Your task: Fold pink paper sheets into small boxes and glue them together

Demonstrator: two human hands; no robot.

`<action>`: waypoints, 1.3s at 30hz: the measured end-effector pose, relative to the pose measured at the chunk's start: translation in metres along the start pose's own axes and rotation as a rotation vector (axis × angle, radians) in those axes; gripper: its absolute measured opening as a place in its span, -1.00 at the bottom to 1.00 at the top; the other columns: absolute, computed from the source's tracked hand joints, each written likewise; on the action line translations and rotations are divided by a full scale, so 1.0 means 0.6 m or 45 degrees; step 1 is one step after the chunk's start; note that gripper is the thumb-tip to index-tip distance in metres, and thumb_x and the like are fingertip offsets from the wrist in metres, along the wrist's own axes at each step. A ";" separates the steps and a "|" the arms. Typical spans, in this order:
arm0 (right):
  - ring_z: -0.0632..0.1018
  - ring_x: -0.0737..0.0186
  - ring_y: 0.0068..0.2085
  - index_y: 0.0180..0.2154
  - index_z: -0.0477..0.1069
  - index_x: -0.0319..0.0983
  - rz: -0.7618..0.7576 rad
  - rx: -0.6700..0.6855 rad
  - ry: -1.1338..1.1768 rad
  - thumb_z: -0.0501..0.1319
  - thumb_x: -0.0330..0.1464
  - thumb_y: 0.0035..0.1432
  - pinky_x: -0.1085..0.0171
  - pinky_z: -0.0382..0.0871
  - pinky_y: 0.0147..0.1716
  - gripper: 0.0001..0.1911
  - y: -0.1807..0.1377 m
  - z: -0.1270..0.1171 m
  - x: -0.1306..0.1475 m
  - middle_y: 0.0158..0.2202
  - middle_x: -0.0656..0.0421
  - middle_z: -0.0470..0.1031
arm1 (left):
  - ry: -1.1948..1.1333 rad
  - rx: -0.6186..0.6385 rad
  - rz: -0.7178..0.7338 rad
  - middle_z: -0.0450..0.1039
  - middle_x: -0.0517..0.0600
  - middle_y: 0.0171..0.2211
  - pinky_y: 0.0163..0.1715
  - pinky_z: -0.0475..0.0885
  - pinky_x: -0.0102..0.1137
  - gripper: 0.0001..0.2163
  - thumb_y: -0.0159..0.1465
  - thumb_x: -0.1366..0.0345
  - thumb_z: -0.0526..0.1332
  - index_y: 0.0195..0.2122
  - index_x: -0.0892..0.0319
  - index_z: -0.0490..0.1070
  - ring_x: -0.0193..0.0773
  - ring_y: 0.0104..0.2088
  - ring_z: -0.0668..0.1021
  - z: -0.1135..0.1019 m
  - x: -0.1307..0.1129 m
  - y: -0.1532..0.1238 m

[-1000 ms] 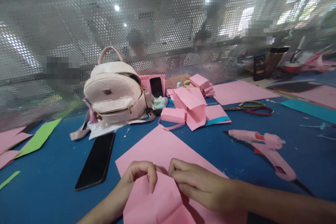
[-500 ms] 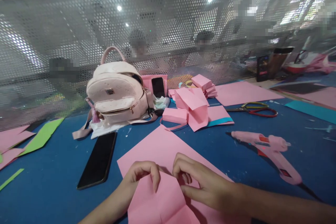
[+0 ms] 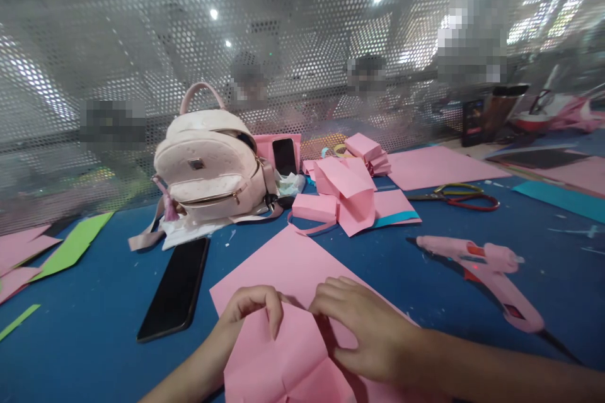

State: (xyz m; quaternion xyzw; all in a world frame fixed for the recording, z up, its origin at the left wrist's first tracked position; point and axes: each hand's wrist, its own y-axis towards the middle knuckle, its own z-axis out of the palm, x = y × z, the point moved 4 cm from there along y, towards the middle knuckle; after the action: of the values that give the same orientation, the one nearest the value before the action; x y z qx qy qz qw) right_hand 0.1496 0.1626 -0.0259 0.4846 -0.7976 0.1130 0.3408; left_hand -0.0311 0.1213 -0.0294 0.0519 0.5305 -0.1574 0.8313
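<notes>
A creased, folded piece of pink paper (image 3: 288, 356) stands up at the bottom middle, its lower part cut off by the frame. My left hand (image 3: 255, 308) pinches its top edge, the index finger bent over the near face. On the paper's right side, my right hand (image 3: 357, 321) grips the edge with bent fingers; the fingertips are partly hidden behind it. Beneath both hands a flat pink sheet (image 3: 278, 258) lies on the blue table (image 3: 108, 302).
A black phone (image 3: 174, 289) lies left, below a pale pink backpack (image 3: 208, 164). To the right are a pink glue gun (image 3: 486, 264) and scissors (image 3: 463, 198). Small pink boxes (image 3: 314, 208) and papers sit ahead, before a perforated metal screen (image 3: 293, 31). Green paper (image 3: 75, 245) lies far left.
My right hand's fingers have closed in on the paper's right edge, the hand flattening slightly. The folded paper has shifted a little left and up in my left hand's pinch.
</notes>
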 end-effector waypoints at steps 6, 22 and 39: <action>0.36 0.22 -0.28 -0.38 0.28 -0.22 -0.059 0.047 -0.012 0.22 -0.51 0.00 0.26 0.16 -0.25 -0.85 0.000 -0.003 0.005 -0.34 0.21 0.41 | -0.004 -0.013 -0.012 0.46 0.05 -0.52 -0.45 0.25 -0.45 -0.61 0.01 0.05 0.51 -0.63 0.27 0.47 -0.29 -0.50 0.43 0.001 -0.001 0.000; 0.43 0.41 -0.45 -0.35 0.39 -0.30 0.195 0.109 1.399 0.39 -0.21 0.11 0.44 0.29 -0.50 -0.70 0.000 -0.016 0.001 -0.39 0.17 0.44 | 0.133 -0.008 -0.021 0.41 0.03 -0.52 -0.39 0.30 -0.39 -0.60 0.08 0.02 0.45 -0.61 0.25 0.42 -0.22 -0.46 0.45 -0.004 0.002 0.000; 0.54 0.20 -0.23 -0.20 0.45 -0.38 0.235 0.089 1.998 0.20 -0.45 0.14 0.32 0.30 -0.26 -0.83 0.010 -0.012 -0.008 -0.26 -0.02 0.53 | 0.056 -0.005 -0.022 0.45 0.06 -0.50 -0.39 0.30 -0.40 -0.62 0.07 0.06 0.47 -0.63 0.25 0.45 -0.25 -0.46 0.44 0.004 -0.006 -0.002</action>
State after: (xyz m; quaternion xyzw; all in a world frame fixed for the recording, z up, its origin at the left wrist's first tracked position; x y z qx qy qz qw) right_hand 0.1491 0.1726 -0.0225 0.2056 -0.3571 0.4745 0.7778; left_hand -0.0305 0.1205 -0.0250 0.0492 0.5493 -0.1623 0.8182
